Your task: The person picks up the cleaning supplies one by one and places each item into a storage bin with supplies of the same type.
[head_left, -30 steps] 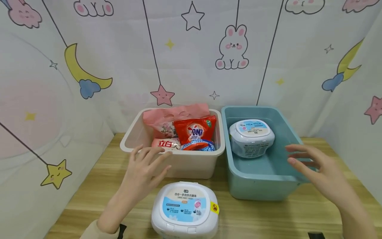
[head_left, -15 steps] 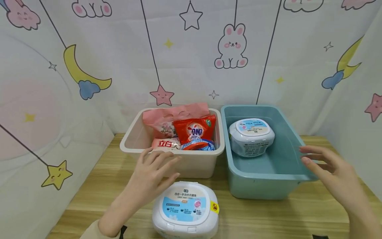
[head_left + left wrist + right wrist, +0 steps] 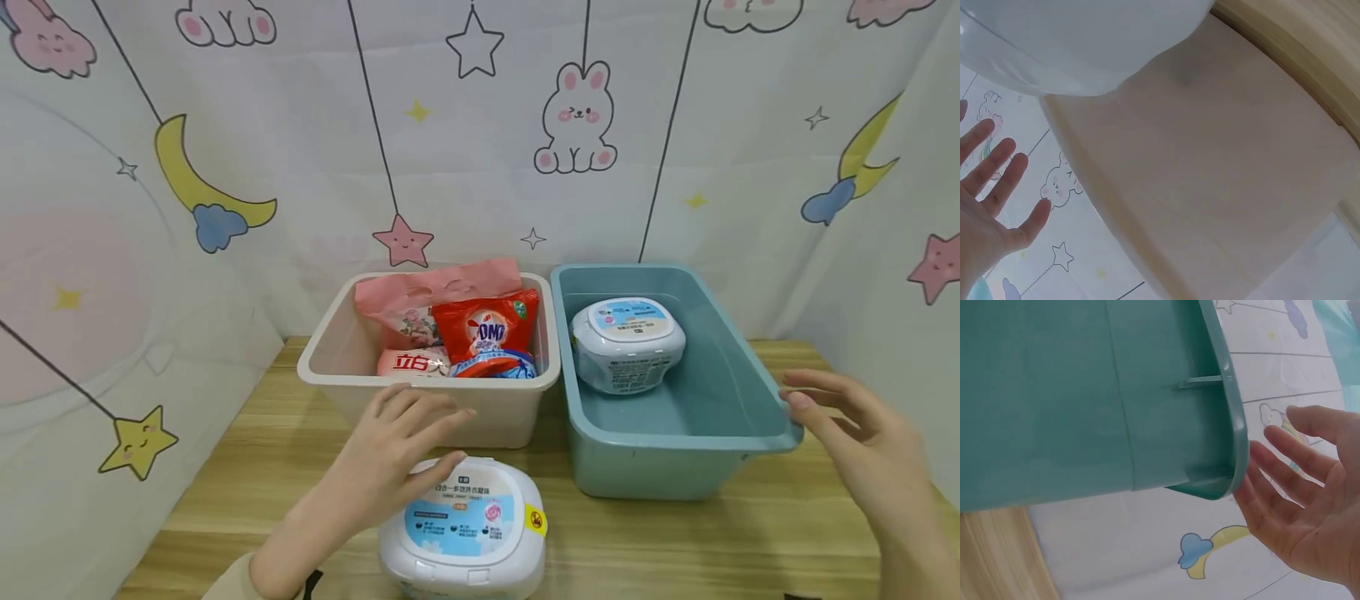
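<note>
The left bin [image 3: 504, 410] holds packets [image 3: 486, 332]; the right bin [image 3: 645, 468], one tub [image 3: 628, 350]. On the table [image 3: 652, 550] before the left bin stands another tub [image 3: 467, 535].

"OMO" on red packet [image 3: 486, 325] in left bin [image 3: 450, 412], "立白" in red on pale packet [image 3: 414, 363] at that bin's near left, "四合一多效洗衣凝珠" across lid of near white tub [image 3: 461, 533], round black sign on its yellow sticker [image 3: 536, 519], finer print there illegible, lettering on far white tub [image 3: 628, 346] in right bin [image 3: 708, 400] too small to read
</note>
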The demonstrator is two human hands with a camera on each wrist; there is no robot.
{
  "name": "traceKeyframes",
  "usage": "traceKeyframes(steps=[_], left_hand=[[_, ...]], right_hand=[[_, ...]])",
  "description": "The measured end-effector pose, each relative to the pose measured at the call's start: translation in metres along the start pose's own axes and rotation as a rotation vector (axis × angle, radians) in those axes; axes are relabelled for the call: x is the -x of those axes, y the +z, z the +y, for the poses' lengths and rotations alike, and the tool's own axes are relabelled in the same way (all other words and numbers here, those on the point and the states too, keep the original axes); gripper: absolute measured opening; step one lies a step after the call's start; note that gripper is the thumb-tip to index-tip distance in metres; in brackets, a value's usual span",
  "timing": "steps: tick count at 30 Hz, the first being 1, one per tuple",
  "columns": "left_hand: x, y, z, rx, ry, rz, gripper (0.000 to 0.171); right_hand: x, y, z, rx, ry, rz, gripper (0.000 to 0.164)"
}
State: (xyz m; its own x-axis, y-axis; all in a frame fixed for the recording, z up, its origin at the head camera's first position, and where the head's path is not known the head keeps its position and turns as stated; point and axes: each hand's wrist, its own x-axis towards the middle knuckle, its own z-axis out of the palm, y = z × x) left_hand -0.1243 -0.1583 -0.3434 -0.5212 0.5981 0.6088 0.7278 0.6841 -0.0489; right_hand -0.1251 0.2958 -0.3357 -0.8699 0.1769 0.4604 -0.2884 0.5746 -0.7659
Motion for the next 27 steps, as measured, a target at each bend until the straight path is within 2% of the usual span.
traceKeyframes(steps=[5,9,17,22,27], left_hand=[[-0.002,-0.002,0.005,0.05,-0.008,-0.065,0.038],[-0.002,-0.004,0.01,0.066,-0.015,-0.126,0.04],[0.0,-0.004,0.016,0.057,0.045,-0.153,0.042],[0.0,-0.007,0.02,0.061,-0.005,-0.276,0.047],[-0.003,-0.008,0.023,0.094,-0.028,-0.383,0.051]], right_hand=[[0.0,0.0,0.005,-0.006,0.064,0.106,0.029],[-0.002,0.003,0.009,0.0,0.094,0.137,0.029],[-0.006,0.001,0.02,0.009,0.128,0.047,0.032],[-0.007,-0.004,0.026,-0.016,0.193,-0.026,0.035],[-0.008,-0.007,0.034,-0.057,0.142,-0.09,0.035]])
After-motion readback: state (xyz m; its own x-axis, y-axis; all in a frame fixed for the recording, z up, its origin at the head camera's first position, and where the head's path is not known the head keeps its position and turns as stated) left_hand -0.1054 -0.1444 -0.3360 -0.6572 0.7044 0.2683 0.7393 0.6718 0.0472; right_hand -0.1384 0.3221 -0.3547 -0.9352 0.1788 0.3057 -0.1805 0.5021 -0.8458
